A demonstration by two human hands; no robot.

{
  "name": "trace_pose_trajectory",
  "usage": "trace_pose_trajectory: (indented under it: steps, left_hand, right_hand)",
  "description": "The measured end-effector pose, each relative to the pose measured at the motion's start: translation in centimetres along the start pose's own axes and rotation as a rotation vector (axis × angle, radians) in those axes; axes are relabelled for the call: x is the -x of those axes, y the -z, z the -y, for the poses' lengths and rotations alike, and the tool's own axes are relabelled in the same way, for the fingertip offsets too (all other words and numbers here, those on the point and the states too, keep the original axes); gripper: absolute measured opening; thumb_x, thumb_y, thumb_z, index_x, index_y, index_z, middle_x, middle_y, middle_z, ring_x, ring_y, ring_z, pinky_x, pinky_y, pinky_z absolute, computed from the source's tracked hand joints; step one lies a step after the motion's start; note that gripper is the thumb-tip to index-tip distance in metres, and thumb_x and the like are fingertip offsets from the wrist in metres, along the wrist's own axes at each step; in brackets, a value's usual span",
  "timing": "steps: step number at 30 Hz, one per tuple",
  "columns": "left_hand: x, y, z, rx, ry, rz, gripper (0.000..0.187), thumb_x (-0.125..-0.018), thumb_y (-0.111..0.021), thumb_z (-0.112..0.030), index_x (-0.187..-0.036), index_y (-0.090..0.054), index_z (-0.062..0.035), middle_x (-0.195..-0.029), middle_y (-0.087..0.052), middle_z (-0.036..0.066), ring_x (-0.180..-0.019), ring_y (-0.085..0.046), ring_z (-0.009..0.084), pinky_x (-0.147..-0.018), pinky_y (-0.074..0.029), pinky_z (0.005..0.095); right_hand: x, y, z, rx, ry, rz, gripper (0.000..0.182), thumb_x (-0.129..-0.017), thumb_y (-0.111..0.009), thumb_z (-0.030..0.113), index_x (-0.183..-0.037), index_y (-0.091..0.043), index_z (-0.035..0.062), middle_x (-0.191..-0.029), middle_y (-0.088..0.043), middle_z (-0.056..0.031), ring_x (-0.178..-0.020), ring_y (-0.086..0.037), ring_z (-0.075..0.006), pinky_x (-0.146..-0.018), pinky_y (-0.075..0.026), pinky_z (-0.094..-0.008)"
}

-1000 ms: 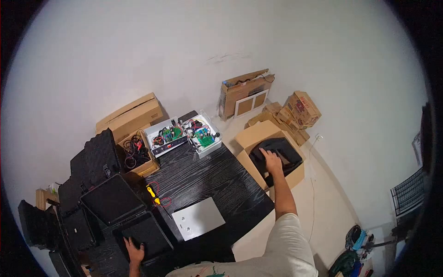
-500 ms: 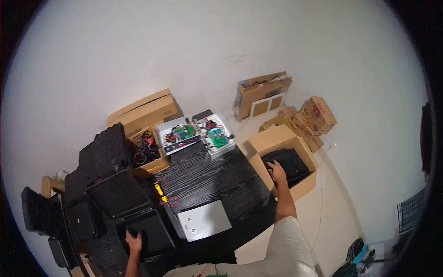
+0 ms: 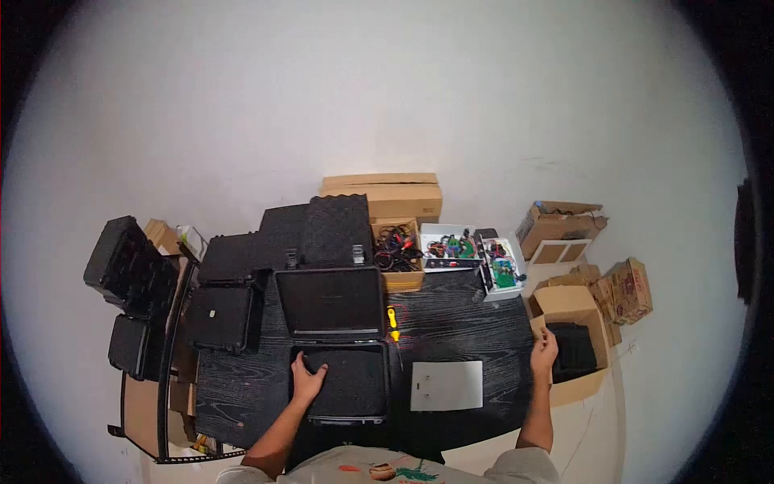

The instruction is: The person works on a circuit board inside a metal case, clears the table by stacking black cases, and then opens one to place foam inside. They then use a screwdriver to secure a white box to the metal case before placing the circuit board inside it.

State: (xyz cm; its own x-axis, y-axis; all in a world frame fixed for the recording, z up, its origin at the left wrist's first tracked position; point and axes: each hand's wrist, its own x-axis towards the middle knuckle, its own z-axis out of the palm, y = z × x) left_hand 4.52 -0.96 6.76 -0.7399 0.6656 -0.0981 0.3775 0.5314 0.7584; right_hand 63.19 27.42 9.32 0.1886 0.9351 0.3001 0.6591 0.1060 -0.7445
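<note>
An open black hard case [image 3: 385, 379] lies on the table in front of me, its lid [image 3: 332, 305] tilted up and dark foam [image 3: 351, 387] filling its base. At the foam's left side is my left hand [image 3: 306, 381], open, thumb and fingers apart. My right hand [image 3: 544, 359] is at the left side of an open cardboard box [image 3: 582, 391], fingers curled at its flap [image 3: 538, 324]; the exact grip is partly hidden. Black pieces [image 3: 574, 351] sit inside that box. Between the hands lie a yellow-handled screwdriver [image 3: 393, 323] and a light grey panel [image 3: 447, 385].
More black cases [image 3: 222, 316] stand on the left, beside a dark metal rack [image 3: 165, 387]. At the back are a box of cables [image 3: 401, 281] and two white enclosures with circuit boards [image 3: 506, 274]. Further cartons [image 3: 627, 290] stand at the right wall.
My view has swung left and levelled. The right hand has come up out of the cardboard box to its left flap. The left hand stays at the case, its fingers now spread on the foam.
</note>
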Motion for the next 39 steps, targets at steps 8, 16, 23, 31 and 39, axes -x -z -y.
trace_pose_trajectory:
  steps: [8,16,23,31,39]
  left_hand:
    - [-0.5,8.4,-3.8,0.590,0.089,0.365,0.047,-0.092,-0.077,-0.004,-0.135,-0.058,0.0039,-0.123,-0.071,0.013,-0.110,-0.067,0.0205,-0.099,-0.052,0.0348]
    - [-3.9,24.5,-11.5,0.984,0.077,-0.009,0.056,-0.087,-0.072,0.006,-0.139,-0.052,-0.0021,-0.117,-0.070,0.013,-0.101,-0.070,0.0226,-0.085,-0.058,0.0360]
    - [-18.3,27.4,-15.2,1.040,-0.206,-0.052,0.070,-0.093,-0.066,0.005,-0.155,-0.043,-0.0169,-0.134,-0.064,0.012,-0.110,-0.068,0.0235,-0.078,-0.061,0.0399]
    - [-32.0,19.6,-12.8,1.156,-0.072,-0.017,0.070,-0.095,-0.066,0.005,-0.157,-0.042,-0.0175,-0.132,-0.066,0.012,-0.109,-0.070,0.0246,-0.076,-0.062,0.0416]
    - [-36.0,15.3,-10.6,1.154,0.079,-0.017,0.070,-0.096,-0.065,0.004,-0.157,-0.041,-0.0190,-0.134,-0.065,0.012,-0.108,-0.069,0.0263,-0.080,-0.061,0.0438]
  right_hand:
    - [10.6,-12.2,16.8,-0.348,0.267,0.424,0.026,-0.094,-0.062,0.000,-0.118,-0.074,0.0003,-0.099,-0.077,-0.0107,-0.081,-0.070,-0.0153,-0.068,-0.055,-0.0282]
    - [21.8,-15.4,27.5,-0.285,0.424,0.778,0.036,-0.092,-0.069,0.006,-0.129,-0.067,0.0067,-0.118,-0.071,-0.0159,-0.105,-0.070,-0.0311,-0.092,-0.055,-0.0406]
    - [25.0,-17.6,26.4,-0.094,0.642,0.746,0.046,-0.090,-0.070,0.009,-0.136,-0.063,0.0101,-0.132,-0.067,-0.0144,-0.126,-0.061,-0.0339,-0.111,-0.039,-0.0557]
    - [25.9,-18.1,25.9,-0.112,0.611,0.791,0.049,-0.091,-0.066,0.012,-0.139,-0.060,0.0086,-0.132,-0.066,-0.0163,-0.126,-0.059,-0.0367,-0.112,-0.037,-0.0593]
    - [25.5,-18.1,26.5,-0.090,0.619,0.804,0.045,-0.088,-0.070,0.010,-0.133,-0.064,0.0043,-0.128,-0.068,-0.0184,-0.120,-0.062,-0.0373,-0.106,-0.045,-0.0493]
